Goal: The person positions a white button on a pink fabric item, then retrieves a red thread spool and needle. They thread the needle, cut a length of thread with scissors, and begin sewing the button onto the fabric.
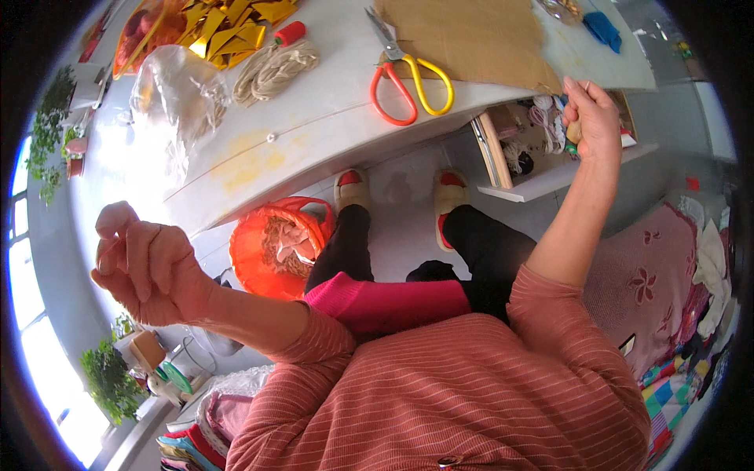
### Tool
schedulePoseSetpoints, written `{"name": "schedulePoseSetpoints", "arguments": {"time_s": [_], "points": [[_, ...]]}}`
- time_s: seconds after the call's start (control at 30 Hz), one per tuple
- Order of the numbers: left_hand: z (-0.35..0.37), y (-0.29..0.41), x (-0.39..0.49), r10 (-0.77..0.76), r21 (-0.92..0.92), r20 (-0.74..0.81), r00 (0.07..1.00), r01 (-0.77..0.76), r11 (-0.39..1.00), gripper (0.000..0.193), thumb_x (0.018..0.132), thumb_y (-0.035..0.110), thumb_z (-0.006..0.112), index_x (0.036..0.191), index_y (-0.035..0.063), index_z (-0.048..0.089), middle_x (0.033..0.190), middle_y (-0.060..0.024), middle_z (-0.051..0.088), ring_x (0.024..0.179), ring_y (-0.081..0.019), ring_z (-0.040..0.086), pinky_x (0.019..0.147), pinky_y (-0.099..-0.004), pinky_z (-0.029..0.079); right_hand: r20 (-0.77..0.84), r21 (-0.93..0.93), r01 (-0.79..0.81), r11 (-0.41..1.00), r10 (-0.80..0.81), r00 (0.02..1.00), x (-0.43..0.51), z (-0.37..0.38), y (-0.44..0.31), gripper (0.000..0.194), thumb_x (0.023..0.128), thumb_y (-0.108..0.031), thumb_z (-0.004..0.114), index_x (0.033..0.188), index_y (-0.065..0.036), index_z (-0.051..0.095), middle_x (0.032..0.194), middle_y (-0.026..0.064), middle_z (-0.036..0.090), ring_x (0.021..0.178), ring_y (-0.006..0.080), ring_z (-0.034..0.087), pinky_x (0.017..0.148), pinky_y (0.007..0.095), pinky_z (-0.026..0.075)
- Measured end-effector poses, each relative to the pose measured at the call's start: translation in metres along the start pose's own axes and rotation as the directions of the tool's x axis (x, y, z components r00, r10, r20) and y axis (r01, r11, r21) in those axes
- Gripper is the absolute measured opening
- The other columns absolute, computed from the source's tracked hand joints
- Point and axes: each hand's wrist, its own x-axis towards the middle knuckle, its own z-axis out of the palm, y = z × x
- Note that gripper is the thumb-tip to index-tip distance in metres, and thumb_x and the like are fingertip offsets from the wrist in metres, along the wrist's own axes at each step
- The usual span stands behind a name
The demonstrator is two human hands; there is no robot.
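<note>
My left hand (154, 268) is raised at the left, its fingers curled and the thumb near the fingertips. Anything as fine as a thread between them is too small to make out. At the right, my right hand (594, 120) has its thumb and forefinger drawn together above an open drawer (495, 150). A small wooden piece and a green piece show beside its palm; I cannot tell whether they are held or lie in the drawer. Scissors (393, 52) with one red and one yellow handle lie on the table (330, 112), partly against a cardboard sheet (477, 41). Bright pink knit fabric (394, 301) crosses my lap.
A red thread spool (290, 34), a cream cord skein (274, 73), a clear plastic bag (177, 88) and gold foil pieces (227, 29) occupy the table's left. An orange-lined bin (244, 250) with scraps stands by my leg. A pink patterned cover (618, 282) lies at the right.
</note>
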Motion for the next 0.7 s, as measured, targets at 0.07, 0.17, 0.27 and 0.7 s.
{"name": "schedulePoseSetpoints", "arguments": {"time_s": [0.07,0.17,0.27,0.7], "points": [[-0.002,-0.001,0.001,-0.013,0.002,0.041,0.999,0.013,1.0,0.012,0.088,0.006,0.059,0.079,-0.0018,0.055,0.101,-0.0141,0.054,0.042,-0.0029,0.046,0.032,-0.0143,0.03,0.005,-0.074,0.0,0.997,0.001,1.0,0.004,0.002,0.008,0.021,0.086,-0.017,0.068,0.074,-0.006,0.056,0.06,-0.0034,0.044,0.049,0.007,0.042,0.046,0.024,0.034],[-0.007,-0.003,0.003,-0.05,-0.087,-0.016,0.999,0.048,0.995,0.015,0.091,0.009,0.056,0.082,-0.0025,0.055,0.099,-0.0147,0.057,0.043,-0.0028,0.051,0.034,-0.0149,0.034,-0.026,-0.22,-0.086,0.972,0.082,0.996,0.008,0.005,0.016,0.021,0.086,-0.018,0.067,0.074,-0.006,0.056,0.058,-0.0038,0.044,0.047,0.0068,0.041,0.043,0.0244,0.033],[-0.011,-0.004,0.002,-0.057,-0.168,0.011,0.998,0.058,0.984,0.016,0.093,0.011,0.055,0.086,-0.0028,0.056,0.101,-0.0154,0.057,0.043,-0.0028,0.052,0.037,-0.016,0.039,-0.003,-0.408,-0.075,0.91,0.08,0.997,0.011,0.008,0.025,0.022,0.086,-0.019,0.066,0.072,-0.006,0.056,0.055,-0.0038,0.043,0.044,0.007,0.04,0.04,0.025,0.032],[-0.027,0.004,0.006,-0.021,-0.236,0.033,0.999,0.029,0.971,0.026,0.095,0.011,0.048,0.099,-0.0116,0.059,0.108,-0.0204,0.056,0.049,-0.0043,0.053,0.038,-0.0164,0.04,0.114,-0.89,0.184,0.418,-0.186,0.976,0.042,-0.011,0.079,0.025,0.082,-0.018,0.066,0.068,-0.001,0.055,0.054,0.0063,0.052,0.044,0.0153,0.052,0.045,0.0336,0.041]]}}
